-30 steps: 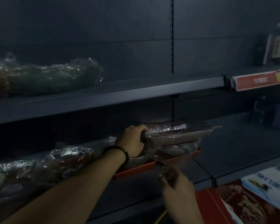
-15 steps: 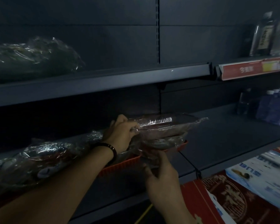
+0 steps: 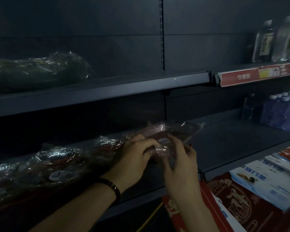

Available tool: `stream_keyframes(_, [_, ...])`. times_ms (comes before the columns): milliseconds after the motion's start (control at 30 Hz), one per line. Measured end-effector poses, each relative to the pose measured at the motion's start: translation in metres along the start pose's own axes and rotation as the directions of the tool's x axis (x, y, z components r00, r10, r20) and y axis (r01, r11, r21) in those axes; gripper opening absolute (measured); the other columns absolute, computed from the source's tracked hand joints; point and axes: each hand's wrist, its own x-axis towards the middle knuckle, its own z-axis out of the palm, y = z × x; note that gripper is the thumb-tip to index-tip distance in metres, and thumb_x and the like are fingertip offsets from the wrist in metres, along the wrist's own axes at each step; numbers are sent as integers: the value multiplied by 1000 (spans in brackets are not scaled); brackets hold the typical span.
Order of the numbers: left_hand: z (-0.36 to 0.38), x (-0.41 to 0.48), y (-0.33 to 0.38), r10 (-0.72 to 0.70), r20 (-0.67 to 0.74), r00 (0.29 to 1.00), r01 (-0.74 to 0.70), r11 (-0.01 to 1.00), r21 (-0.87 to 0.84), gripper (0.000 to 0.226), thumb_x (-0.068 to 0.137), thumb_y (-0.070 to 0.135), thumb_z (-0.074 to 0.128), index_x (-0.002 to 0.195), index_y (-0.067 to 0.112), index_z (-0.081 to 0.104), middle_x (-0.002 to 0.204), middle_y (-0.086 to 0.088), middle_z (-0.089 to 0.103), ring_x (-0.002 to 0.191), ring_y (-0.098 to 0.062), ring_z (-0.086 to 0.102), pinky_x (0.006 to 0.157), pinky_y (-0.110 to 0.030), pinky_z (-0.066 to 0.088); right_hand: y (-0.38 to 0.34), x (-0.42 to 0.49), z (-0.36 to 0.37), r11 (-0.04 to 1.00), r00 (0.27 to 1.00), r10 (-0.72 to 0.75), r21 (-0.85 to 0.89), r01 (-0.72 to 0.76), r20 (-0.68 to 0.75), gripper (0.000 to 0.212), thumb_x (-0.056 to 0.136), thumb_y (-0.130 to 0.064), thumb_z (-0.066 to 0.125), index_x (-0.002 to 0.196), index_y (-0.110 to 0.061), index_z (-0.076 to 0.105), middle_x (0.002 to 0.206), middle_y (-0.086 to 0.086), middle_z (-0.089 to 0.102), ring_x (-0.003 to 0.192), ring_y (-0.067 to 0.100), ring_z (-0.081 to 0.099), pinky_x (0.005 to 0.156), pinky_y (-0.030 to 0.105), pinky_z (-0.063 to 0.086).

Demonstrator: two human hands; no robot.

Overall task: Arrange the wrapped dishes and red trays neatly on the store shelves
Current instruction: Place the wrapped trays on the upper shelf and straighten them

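A film-wrapped dish [image 3: 174,130] lies on the dark middle shelf [image 3: 233,144], at the right end of a row of wrapped dishes [image 3: 60,156] that runs to the left. My left hand [image 3: 134,158], with a dark bracelet on the wrist, grips the near left edge of the wrapped dish. My right hand [image 3: 181,158] holds its near right edge, fingers curled over the film. The red tray under the dish is mostly hidden by my hands. Another wrapped bundle [image 3: 38,71] sits on the upper shelf [image 3: 107,91] at left.
Bottles [image 3: 264,44] stand on the upper right shelf above a red price strip [image 3: 258,76]. Blue-capped bottles [image 3: 285,113] crowd the far right of the middle shelf. Red and blue-white boxes [image 3: 251,191] lie below at lower right.
The wrapped dish sits lower and further back on the shelf than before. My right hand has come up from under the tray to the dish's near edge, close to my left hand.
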Motion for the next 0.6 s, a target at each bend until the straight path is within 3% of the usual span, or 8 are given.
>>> stream_keyframes(100, [-7, -13, 5, -74, 37, 997, 78, 989, -125, 38, 101, 13, 69, 120, 46, 68, 114, 22, 63, 94, 8, 60, 81, -8, 45, 1, 1, -6, 999, 1000, -12, -48, 12, -1, 34, 101, -26, 66, 129, -45, 61, 137, -1, 42, 117, 9, 54, 97, 22, 49])
stream_keyframes(200, [-19, -23, 3, -158, -50, 986, 153, 984, -93, 50, 96, 12, 75, 124, 51, 60, 119, 23, 53, 93, 2, 58, 76, -10, 48, 4, -3, -7, 996, 1000, -23, -87, 21, -21, 24, 100, -19, 68, 115, -38, 66, 130, -1, 51, 114, 13, 58, 100, 36, 56])
stream_keyframes(267, [-29, -31, -9, -207, -127, 970, 202, 978, -55, 59, 89, 12, 83, 127, 48, 57, 125, 20, 42, 100, 2, 54, 85, -10, 50, 2, -9, -9, 996, 997, -55, -72, 52, -45, 27, 100, -15, 66, 108, -41, 64, 122, -5, 54, 107, 7, 60, 93, 31, 58])
stream_keyframes(367, [-44, -45, -27, -318, -133, 939, 314, 948, -50, 83, 78, 13, 92, 135, 53, 47, 131, 13, 35, 117, -10, 52, 102, -28, 52, -5, -17, -16, 995, 994, -93, -49, 90, -50, 30, 100, -15, 63, 94, -44, 62, 108, -11, 59, 92, -2, 60, 74, 12, 52])
stream_keyframes(467, [-54, -53, -29, -299, -54, 953, 280, 932, -230, 95, 75, 0, 92, 142, 47, 44, 127, 20, 53, 105, 2, 64, 84, -12, 51, -10, -26, -24, 989, 987, -145, -22, 144, -65, 28, 97, -11, 68, 87, -38, 65, 94, -14, 64, 90, 2, 64, 72, 12, 49])
stream_keyframes(600, [-75, -59, -18, -261, -31, 965, 234, 905, -356, 87, 81, 5, 90, 144, 47, 47, 119, 15, 72, 101, -4, 75, 80, -18, 57, -25, -40, -35, 982, 982, -187, 3, 187, -30, 23, 98, -11, 70, 89, -32, 68, 94, -14, 66, 90, 8, 68, 70, 18, 52])
